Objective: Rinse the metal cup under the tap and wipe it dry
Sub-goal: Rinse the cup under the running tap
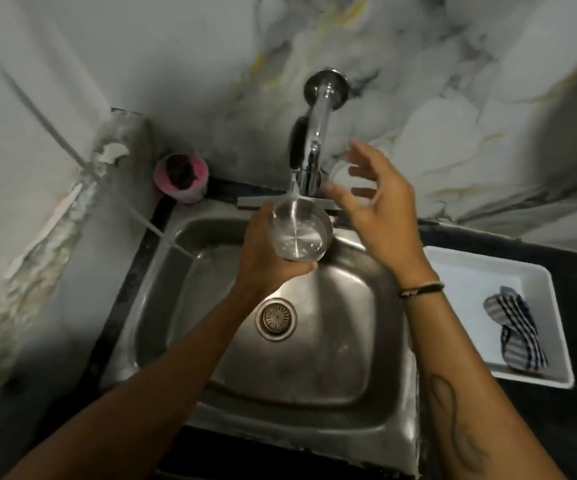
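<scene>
1. Water from the chrome wall-mounted tap [314,147] streams into a shiny round metal cup [299,233], held mouth-up and tilted slightly toward the camera, directly beneath the spout and above the back of the basin.
2. Left hand [269,258] wraps around the cup's left side and underside, fingers curled beneath its base, thumb side against the wall of the cup.
3. Right hand [380,216] hangs just right of the cup and spout, empty, fingers spread and loosely bent, fingertips close to the tap body; whether they touch it cannot be told because of blur. A thin dark band [420,289] circles that wrist, and a dark tattoo [453,420] runs along the forearm.
4. Stainless steel sink [349,358] lies below both hands, its round slotted drain [276,318] sitting under the left wrist.
5. Pink plastic tub [181,181] with dark contents stands in the back-left corner, beside the sink rim.
6. White rectangular tray [536,285] rests on the black worktop [564,427] to the right of the sink, well apart from the cup; a blue-and-white checked cloth [515,330] lies crumpled inside it.
7. Grey-veined marble wall [453,81] backs the tap.
</scene>
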